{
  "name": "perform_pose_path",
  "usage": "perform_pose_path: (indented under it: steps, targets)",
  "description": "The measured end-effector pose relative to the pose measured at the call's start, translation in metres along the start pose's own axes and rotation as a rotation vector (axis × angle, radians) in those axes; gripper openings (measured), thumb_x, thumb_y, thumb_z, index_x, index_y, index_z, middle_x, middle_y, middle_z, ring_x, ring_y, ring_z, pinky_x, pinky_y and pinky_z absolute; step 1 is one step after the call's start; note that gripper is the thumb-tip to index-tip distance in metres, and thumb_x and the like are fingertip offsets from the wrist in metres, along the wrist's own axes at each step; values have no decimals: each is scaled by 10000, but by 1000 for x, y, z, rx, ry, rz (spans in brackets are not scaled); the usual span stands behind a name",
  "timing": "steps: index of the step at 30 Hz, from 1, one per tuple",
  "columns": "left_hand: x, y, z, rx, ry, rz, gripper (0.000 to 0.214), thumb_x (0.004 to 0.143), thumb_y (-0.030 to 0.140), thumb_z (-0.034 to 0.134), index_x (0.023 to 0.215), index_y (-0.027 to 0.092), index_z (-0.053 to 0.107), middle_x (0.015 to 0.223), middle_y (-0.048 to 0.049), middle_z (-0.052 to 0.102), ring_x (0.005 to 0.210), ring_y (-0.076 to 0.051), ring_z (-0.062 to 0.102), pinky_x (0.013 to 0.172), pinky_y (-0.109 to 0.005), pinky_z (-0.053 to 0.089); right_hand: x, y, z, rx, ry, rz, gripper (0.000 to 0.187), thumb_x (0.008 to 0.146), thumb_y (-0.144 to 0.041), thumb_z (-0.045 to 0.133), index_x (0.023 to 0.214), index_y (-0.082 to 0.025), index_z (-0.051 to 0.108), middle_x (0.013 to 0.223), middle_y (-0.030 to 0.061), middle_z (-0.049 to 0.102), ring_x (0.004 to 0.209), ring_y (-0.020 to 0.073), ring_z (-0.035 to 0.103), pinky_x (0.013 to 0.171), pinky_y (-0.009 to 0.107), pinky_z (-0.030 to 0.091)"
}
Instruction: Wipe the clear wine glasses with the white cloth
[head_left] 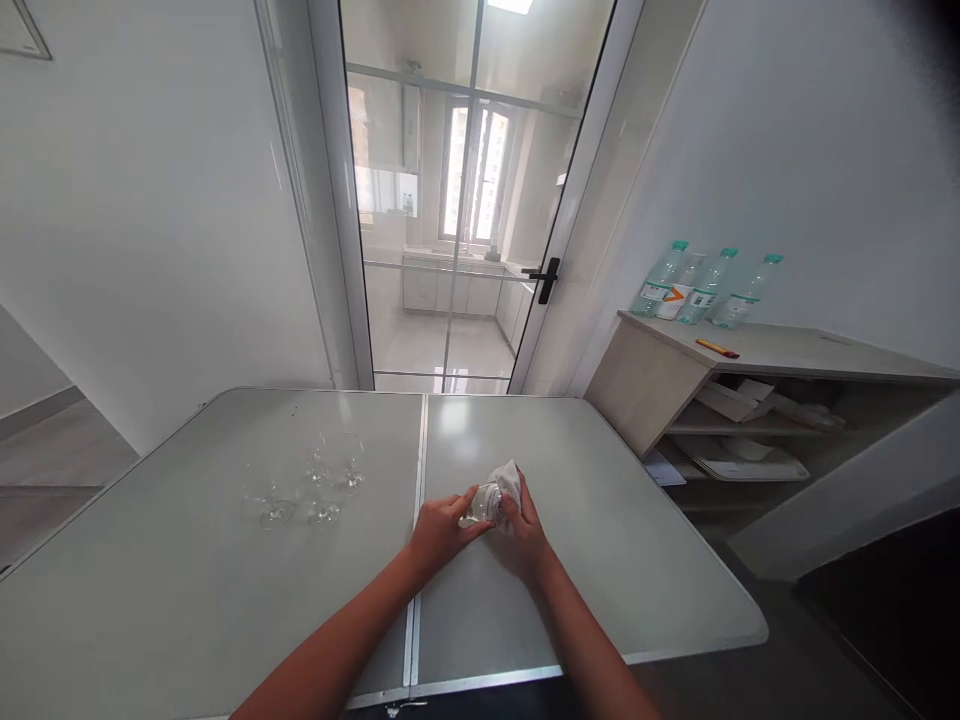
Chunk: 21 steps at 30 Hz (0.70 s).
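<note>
Over the right half of the table, my left hand [442,532] has its thumb and fingers closed round a clear drinking glass [482,503]. A crumpled white cloth [508,476] is pressed against the glass's right end by my right hand [529,535], whose fingers wrap round it. The glass lies tilted sideways between both hands, and its right end is hidden by the cloth and fingers. Left of the table's seam stands a group of several clear stemmed glasses, among them a front one [327,511] and one farther left [276,512].
The pale table [187,600] has a metal seam [420,450] down its middle. Beyond its far edge stands a glazed door [450,330] with a black handle [549,280]. To the right, a wooden shelf unit [652,380] carries several plastic bottles [739,302] and a yellow-orange object [717,348].
</note>
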<state>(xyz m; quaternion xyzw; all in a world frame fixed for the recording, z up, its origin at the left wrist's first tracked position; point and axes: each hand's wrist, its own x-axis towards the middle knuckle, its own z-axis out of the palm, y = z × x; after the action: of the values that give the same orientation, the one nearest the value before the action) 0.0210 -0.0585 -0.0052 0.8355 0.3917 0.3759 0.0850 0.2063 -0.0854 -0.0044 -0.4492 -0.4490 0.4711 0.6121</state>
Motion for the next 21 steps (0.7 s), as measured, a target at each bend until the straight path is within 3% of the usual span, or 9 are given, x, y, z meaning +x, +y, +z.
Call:
perform_pose_path:
  steps: [3, 6, 10, 14, 17, 21]
  targets:
    - [2, 11, -3, -196, -38, -119, 507, 839, 544, 730, 1229, 219, 717, 714, 1, 730, 584, -124, 637, 578, -216, 454, -1, 3, 2, -39, 43, -54, 673, 859, -558, 691, 1427, -243, 516, 1054, 44, 715, 983, 225, 664, 852, 317, 548]
    - [1, 15, 0, -213, -18, -137, 504, 831, 557, 733, 1199, 212, 730, 711, 3, 732, 575, -123, 636, 583, -222, 456, -2, 2, 3, -61, 93, -96, 644, 858, -544, 695, 1400, -229, 547, 1061, 51, 718, 992, 226, 664, 869, 319, 542]
    - [-4, 3, 8, 71, 73, 51, 547, 876, 540, 692, 1254, 145, 691, 756, -47, 754, 612, -163, 679, 566, -249, 444, 1, 3, 3, -24, 159, -21, 571, 903, -557, 635, 1359, -216, 595, 1140, 86, 713, 1014, 238, 662, 888, 342, 548]
    - [-4, -10, 10, 322, 83, 254, 475, 945, 479, 626, 1260, 125, 668, 691, -36, 717, 566, -164, 656, 514, -268, 393, 8, 11, 0, -24, 134, 65, 603, 894, -610, 622, 1332, -196, 618, 1222, 116, 694, 1120, 272, 635, 981, 397, 524]
    - [-2, -9, 9, 379, 102, 312, 439, 971, 453, 597, 1249, 119, 658, 686, -35, 701, 566, -160, 650, 520, -269, 389, 12, 20, -5, 0, 101, 99, 646, 892, -629, 621, 1376, -204, 577, 1344, 108, 644, 1222, 259, 594, 1079, 415, 459]
    - [-1, -3, 4, 368, 129, 339, 440, 973, 448, 598, 1254, 113, 647, 699, -42, 697, 577, -154, 651, 528, -267, 395, 10, 26, -11, 63, 60, 121, 684, 884, -630, 640, 1423, -222, 537, 1350, 103, 648, 1214, 250, 610, 1073, 421, 470]
